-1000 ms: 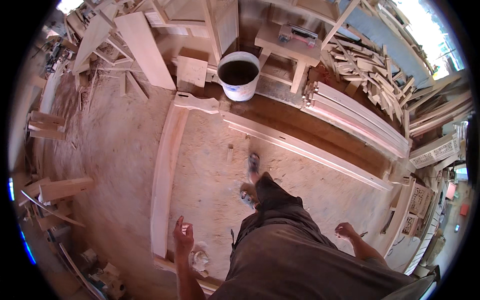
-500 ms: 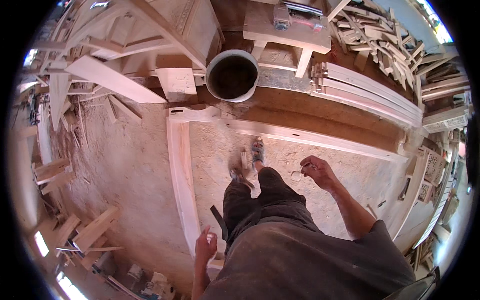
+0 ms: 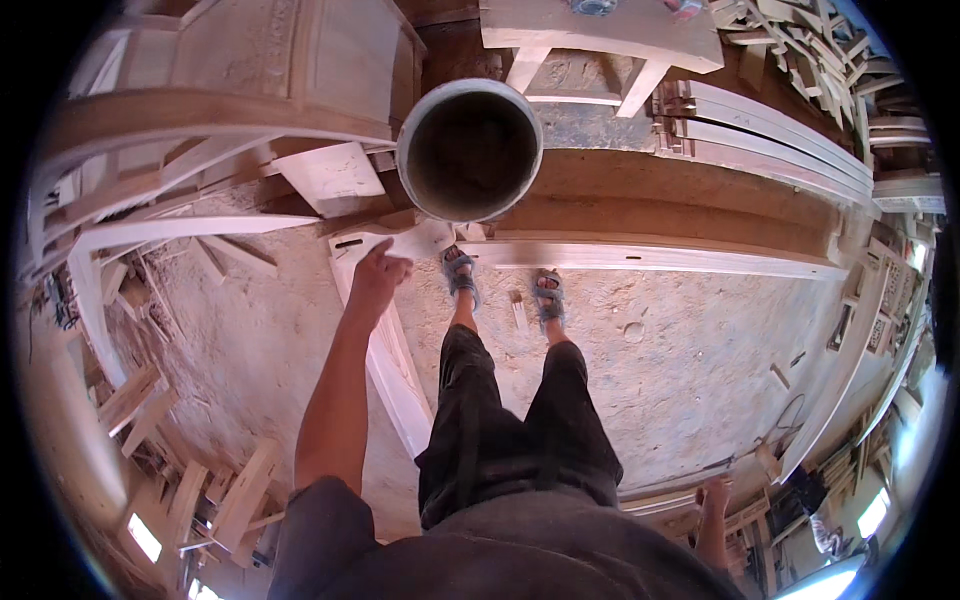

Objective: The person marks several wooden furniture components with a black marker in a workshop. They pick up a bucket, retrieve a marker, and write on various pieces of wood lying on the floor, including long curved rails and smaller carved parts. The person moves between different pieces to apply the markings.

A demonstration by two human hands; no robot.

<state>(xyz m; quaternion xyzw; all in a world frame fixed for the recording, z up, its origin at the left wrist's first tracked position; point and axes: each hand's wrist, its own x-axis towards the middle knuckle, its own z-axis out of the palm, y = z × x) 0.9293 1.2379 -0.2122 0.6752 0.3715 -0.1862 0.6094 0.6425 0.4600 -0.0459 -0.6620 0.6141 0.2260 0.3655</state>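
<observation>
My left hand (image 3: 381, 276) reaches forward, above the near-left corner of a wooden frame. One finger sticks out, the others are loosely bent, and I see nothing in it. Under it lies a pale shaped wooden piece (image 3: 415, 240) with a dark slot, joined or set against a long side rail (image 3: 392, 375). A long cross rail (image 3: 690, 257) runs to the right just beyond my sandalled feet. My right hand (image 3: 714, 491) hangs back at the lower right, small, its fingers too unclear to read. A grey bucket (image 3: 532, 150) with a dark inside stands beyond the frame.
A wooden bench (image 3: 600, 28) stands at the far side, with stacked planks (image 3: 770, 140) right of it. Piled offcuts (image 3: 800, 50) fill the far right. Boards and a carved panel (image 3: 340, 50) lean at the far left. Small wood scraps (image 3: 519, 312) lie on the dusty floor.
My left hand has swung forward from low beside my body, while my right hand has swung back. My feet have stepped forward, closer to the cross rail and bucket.
</observation>
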